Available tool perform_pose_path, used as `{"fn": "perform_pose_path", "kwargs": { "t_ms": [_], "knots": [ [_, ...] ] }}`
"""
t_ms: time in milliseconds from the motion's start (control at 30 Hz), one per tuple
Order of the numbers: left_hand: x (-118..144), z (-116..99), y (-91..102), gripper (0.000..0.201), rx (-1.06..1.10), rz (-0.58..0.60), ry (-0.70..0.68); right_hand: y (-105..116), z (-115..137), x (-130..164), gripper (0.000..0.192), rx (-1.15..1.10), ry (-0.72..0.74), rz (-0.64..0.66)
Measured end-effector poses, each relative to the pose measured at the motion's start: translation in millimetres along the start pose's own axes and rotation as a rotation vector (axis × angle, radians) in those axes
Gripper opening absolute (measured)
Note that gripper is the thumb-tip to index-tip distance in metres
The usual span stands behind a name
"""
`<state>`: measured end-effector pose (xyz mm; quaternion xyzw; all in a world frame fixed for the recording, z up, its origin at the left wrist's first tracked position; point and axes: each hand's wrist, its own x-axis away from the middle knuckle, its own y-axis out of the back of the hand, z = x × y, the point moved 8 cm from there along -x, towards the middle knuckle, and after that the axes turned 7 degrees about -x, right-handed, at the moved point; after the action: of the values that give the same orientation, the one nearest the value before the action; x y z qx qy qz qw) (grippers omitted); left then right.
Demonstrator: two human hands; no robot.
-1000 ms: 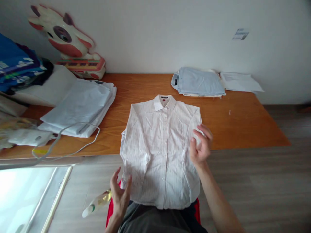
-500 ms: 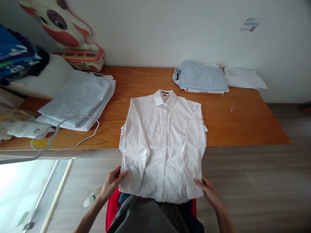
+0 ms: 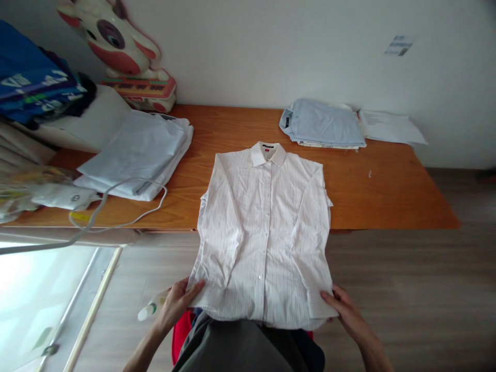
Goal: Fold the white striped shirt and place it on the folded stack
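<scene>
A white striped shirt [image 3: 267, 232] lies front side up, collar toward the wall and buttons down its middle. Its upper half rests on the wooden table [image 3: 387, 196], while the lower half extends past the front edge over my lap. Both sleeves are laid down along the shirt's front. My left hand [image 3: 182, 299] pinches the lower left side near the hem, thumb on top. At the lower right corner, my right hand [image 3: 341, 305] grips the fabric the same way. The fingers under the cloth are partly hidden.
Folded white cloths [image 3: 135, 155] lie on the left, with a pale cable [image 3: 127, 225] looping in front. A folded light-blue shirt [image 3: 329, 124] and white papers [image 3: 391, 126] are by the wall. A cow-shaped toy keyboard [image 3: 139, 90] stands back left; a bottle [image 3: 149, 310] is on the floor.
My hands have moved slightly apart, spreading the hem wider and pulling the lower sides outward. The camera view has shifted a little to the left.
</scene>
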<state>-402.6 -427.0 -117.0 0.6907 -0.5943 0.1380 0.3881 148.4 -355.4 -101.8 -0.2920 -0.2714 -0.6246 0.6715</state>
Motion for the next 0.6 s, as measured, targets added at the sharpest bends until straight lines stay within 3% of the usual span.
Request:
{"fn": "perform_pose_path", "kwargs": {
  "t_ms": [100, 367, 500, 600],
  "knots": [
    [-1.3, 2.8, -2.2, 0.068, -0.084, -0.007, 0.026, -3.7, -1.3, -5.4, 0.051, 0.119, 0.035, -0.013],
    [20.7, -25.7, 3.2, 0.056, -0.029, -0.047, -0.135, 0.3, 1.7, 5.4, 0.049, 0.124, 0.182, -0.040],
    [23.5, -21.8, 3.8, 0.057, -0.111, -0.129, -0.150, -1.9, 2.9, 7.0, 0.068, 0.141, 0.181, -0.114],
    [22.9, -17.4, 3.3, 0.056, -0.139, -0.145, -0.191, -3.6, 14.1, 15.3, 0.087, 0.089, 0.274, -0.184]
  ]
}}
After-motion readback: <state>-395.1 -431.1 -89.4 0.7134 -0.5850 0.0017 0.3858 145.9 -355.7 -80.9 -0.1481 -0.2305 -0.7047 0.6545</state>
